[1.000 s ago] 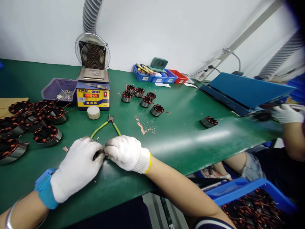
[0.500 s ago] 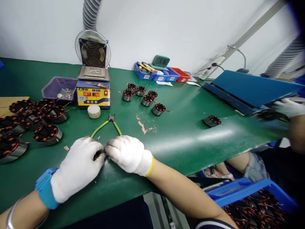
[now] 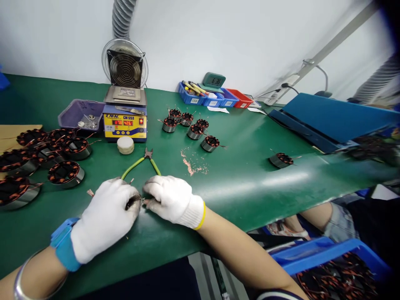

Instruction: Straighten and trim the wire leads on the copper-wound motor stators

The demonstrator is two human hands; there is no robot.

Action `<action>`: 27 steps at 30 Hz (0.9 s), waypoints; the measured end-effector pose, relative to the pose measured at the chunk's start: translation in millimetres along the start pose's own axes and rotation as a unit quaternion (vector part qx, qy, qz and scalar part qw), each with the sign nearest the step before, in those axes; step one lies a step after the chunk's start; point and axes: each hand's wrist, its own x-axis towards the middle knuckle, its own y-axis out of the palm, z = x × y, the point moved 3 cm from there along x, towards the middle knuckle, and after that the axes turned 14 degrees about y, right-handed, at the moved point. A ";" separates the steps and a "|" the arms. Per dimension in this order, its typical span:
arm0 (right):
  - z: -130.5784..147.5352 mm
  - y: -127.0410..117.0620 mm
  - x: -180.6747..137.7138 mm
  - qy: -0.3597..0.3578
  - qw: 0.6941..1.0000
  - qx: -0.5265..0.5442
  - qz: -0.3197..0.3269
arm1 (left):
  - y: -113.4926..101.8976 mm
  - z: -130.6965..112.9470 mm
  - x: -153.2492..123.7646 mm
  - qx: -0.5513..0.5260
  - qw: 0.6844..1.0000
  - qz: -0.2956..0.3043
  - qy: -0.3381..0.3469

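**Gloved hands pinching a small dark part at the bench edge**

Since the earlier frame both of my hands have slid slightly rightward across the mat, and the co-worker's gloved hand at the far right has gone from view. Left hand (image 3: 104, 218), in a white knit glove with a blue wrist strap, lies curled, knuckles up, fingers closed on a small dark part (image 3: 130, 203) with fine wire ends; how much of it sits inside the fist I cannot tell. Right hand (image 3: 171, 199), in a matching glove with a yellow cuff, arches over from the right, its fingertips pinched narrow on the wire ends just beside the left thumb. The part is low over the smooth green mat (image 3: 237, 183), near its front edge.

Green-handled cutters (image 3: 142, 162) lie just beyond my knuckles, near copper scraps (image 3: 192, 164). Round wound stators (image 3: 64, 173), copper coils in steel rings, crowd the left side; smaller ones (image 3: 195, 130) stand mid-bench. A purple tray (image 3: 67, 116) holds small metal pieces beside the yellow solder pot (image 3: 125, 125). Blue bin (image 3: 325, 250), lower right, holds more wound coils.
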 end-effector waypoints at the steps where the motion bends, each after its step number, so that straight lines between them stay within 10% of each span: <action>1: 2.0 -0.7 -1.0 -0.053 0.997 -0.050 -0.019 | -0.3 -0.3 0.5 0.003 1.000 -0.002 0.001; 6: 10.5 1.0 -3.0 -0.122 0.984 -0.128 0.005 | -0.6 -0.3 1.6 -0.006 1.000 -0.015 0.009; 9: 10.1 5.5 0.4 0.036 0.992 0.076 0.097 | 0.4 1.1 -0.1 -0.013 1.000 -0.007 0.005; 14: 6.2 19.8 -0.6 0.210 0.872 0.347 0.273 | 1.1 2.2 -1.7 -0.020 1.000 0.001 0.002; 19: 0.0 1.3 -0.5 0.022 0.998 0.046 0.021 | 0.3 0.8 0.1 -0.012 1.000 -0.003 0.006; 23: 7.9 -1.3 -3.7 -0.126 0.981 -0.149 -0.023 | -0.8 0.8 -0.3 -0.013 1.000 -0.005 0.004; 27: 15.1 -0.8 -5.5 -0.107 0.984 -0.144 0.006 | -0.7 1.7 -1.3 -0.016 1.000 -0.007 0.002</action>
